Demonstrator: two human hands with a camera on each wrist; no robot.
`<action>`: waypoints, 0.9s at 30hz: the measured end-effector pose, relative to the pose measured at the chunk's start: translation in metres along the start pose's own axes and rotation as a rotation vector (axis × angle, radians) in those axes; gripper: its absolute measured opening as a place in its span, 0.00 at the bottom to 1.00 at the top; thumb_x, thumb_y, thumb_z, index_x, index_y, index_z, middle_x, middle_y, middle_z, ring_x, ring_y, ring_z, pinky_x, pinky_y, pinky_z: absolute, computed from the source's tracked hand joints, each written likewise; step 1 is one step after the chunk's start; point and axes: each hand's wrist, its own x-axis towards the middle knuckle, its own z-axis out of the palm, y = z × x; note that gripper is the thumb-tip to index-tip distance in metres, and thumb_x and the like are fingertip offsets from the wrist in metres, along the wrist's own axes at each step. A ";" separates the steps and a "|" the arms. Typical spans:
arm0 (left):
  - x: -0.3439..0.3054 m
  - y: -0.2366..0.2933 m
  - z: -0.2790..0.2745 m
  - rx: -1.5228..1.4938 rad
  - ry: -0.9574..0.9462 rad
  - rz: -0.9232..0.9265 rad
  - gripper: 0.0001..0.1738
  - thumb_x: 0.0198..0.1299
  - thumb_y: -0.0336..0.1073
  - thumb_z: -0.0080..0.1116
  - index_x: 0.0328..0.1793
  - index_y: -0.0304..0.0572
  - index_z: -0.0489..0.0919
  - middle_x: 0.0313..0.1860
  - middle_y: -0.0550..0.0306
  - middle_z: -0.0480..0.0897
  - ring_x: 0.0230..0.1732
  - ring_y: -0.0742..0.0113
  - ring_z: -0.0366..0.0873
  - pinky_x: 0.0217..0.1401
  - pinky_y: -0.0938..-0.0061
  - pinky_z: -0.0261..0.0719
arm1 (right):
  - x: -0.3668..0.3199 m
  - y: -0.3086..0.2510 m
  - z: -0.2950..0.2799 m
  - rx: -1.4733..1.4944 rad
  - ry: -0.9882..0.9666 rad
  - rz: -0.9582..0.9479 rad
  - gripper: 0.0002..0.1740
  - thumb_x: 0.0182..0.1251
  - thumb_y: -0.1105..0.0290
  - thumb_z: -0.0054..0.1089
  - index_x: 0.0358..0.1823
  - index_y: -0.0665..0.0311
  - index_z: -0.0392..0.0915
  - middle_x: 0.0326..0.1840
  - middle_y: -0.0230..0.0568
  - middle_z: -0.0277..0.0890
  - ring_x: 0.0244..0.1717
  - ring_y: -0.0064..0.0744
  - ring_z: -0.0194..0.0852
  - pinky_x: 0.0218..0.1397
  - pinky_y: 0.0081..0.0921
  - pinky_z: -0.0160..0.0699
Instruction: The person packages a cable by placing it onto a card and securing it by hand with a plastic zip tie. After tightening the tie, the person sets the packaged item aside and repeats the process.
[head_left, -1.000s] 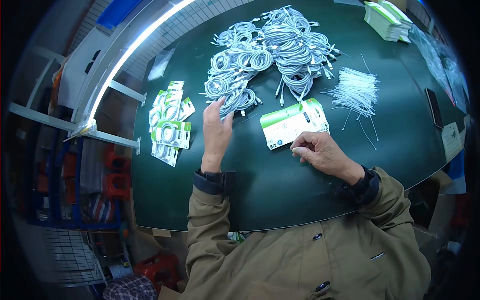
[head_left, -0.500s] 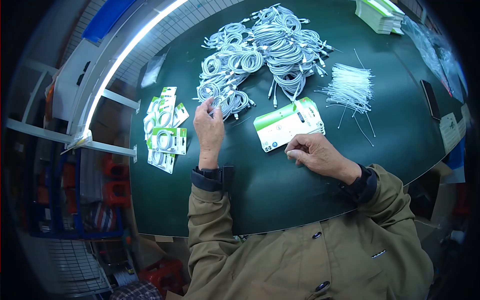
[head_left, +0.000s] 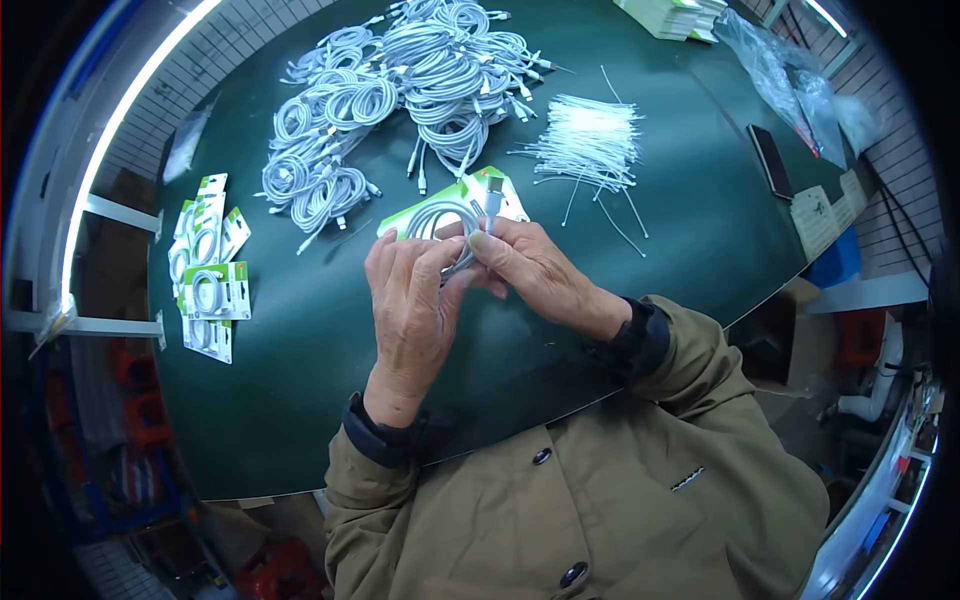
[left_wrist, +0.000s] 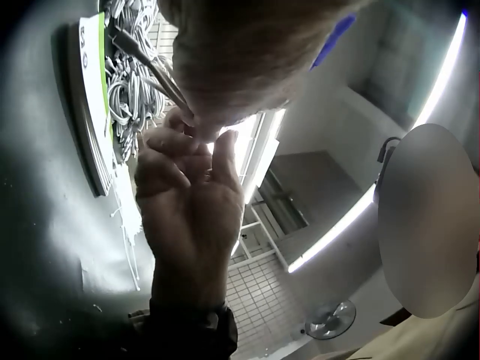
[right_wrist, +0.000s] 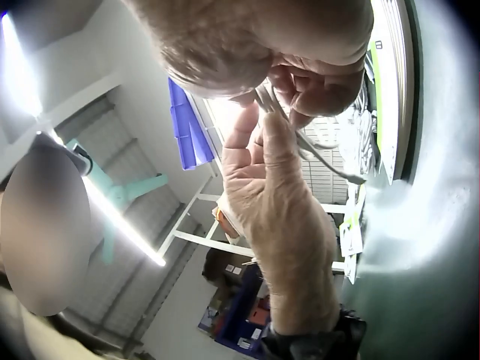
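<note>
A coiled white charging cable (head_left: pixel 432 212) is held between both hands over the dark green table, in the head view. My left hand (head_left: pixel 408 300) grips the coil from the left with curled fingers. From the right, my right hand (head_left: pixel 545 272) pinches the coil between thumb and fingers, close to the plug (head_left: pixel 494 195) that sticks up. In the left wrist view the plug (left_wrist: pixel 127 43) points up and left past the fingers. Beneath the coil lies a stack of white and green cards (head_left: pixel 510 195), partly hidden by cable and hands.
A large pile of coiled cables (head_left: pixel 440 70) covers the back of the table (head_left: pixel 280 420). White cable ties (head_left: pixel 590 140) lie to its right. Cards with cables fixed on them (head_left: pixel 215 292) lie at the left. A phone (head_left: pixel 769 160) and a plastic bag (head_left: pixel 790 90) are at the right.
The left hand has come back from the cable pile with a coiled cable. The right hand, earlier by the cards, now holds that cable too. The head view has swung to the right.
</note>
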 end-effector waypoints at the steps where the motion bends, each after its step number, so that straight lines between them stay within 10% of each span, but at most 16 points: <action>1: -0.003 -0.001 0.004 -0.013 0.002 -0.012 0.22 0.63 0.34 0.75 0.62 0.47 0.82 0.48 0.56 0.85 0.51 0.53 0.83 0.76 0.44 0.70 | 0.000 -0.003 0.000 -0.014 0.016 0.022 0.25 0.89 0.50 0.52 0.56 0.69 0.82 0.34 0.32 0.79 0.30 0.18 0.73 0.33 0.18 0.73; 10: -0.002 0.005 0.001 0.025 -0.040 -0.056 0.25 0.61 0.32 0.76 0.64 0.44 0.82 0.54 0.52 0.87 0.58 0.50 0.85 0.81 0.41 0.69 | 0.007 -0.002 -0.006 0.649 0.145 0.069 0.19 0.91 0.63 0.51 0.67 0.72 0.76 0.41 0.30 0.79 0.32 0.15 0.68 0.35 0.19 0.70; 14: -0.007 0.010 -0.002 -0.073 0.155 -0.166 0.20 0.62 0.28 0.75 0.60 0.41 0.85 0.53 0.47 0.87 0.54 0.53 0.87 0.62 0.59 0.85 | 0.009 0.003 -0.013 0.718 0.161 -0.072 0.21 0.92 0.63 0.48 0.73 0.70 0.70 0.46 0.28 0.75 0.33 0.14 0.65 0.35 0.19 0.67; 15: -0.012 0.014 -0.003 -0.173 0.168 -0.258 0.14 0.68 0.28 0.72 0.59 0.37 0.86 0.52 0.46 0.88 0.51 0.57 0.88 0.47 0.70 0.85 | 0.010 0.001 -0.014 0.719 0.153 -0.091 0.22 0.92 0.62 0.46 0.75 0.70 0.69 0.46 0.28 0.74 0.33 0.14 0.65 0.34 0.18 0.66; 18: -0.021 0.023 0.001 -0.738 -0.025 -0.792 0.17 0.72 0.31 0.71 0.62 0.31 0.84 0.52 0.50 0.87 0.44 0.63 0.87 0.43 0.73 0.85 | 0.008 -0.001 -0.012 0.725 0.159 -0.098 0.22 0.92 0.62 0.46 0.76 0.70 0.68 0.46 0.28 0.75 0.33 0.14 0.67 0.35 0.19 0.69; 23: -0.010 0.017 0.019 -1.445 0.099 -1.048 0.29 0.88 0.50 0.43 0.75 0.28 0.74 0.60 0.46 0.86 0.64 0.61 0.82 0.66 0.62 0.80 | 0.003 0.003 0.001 0.678 0.147 -0.113 0.23 0.93 0.60 0.47 0.76 0.70 0.69 0.48 0.29 0.77 0.37 0.17 0.73 0.39 0.21 0.77; 27: 0.001 0.013 0.030 -1.524 0.365 -1.058 0.26 0.89 0.46 0.42 0.76 0.31 0.73 0.58 0.48 0.87 0.61 0.60 0.83 0.69 0.57 0.80 | 0.001 0.007 0.013 0.584 0.161 -0.084 0.25 0.92 0.57 0.47 0.72 0.71 0.73 0.48 0.32 0.79 0.36 0.19 0.76 0.38 0.22 0.80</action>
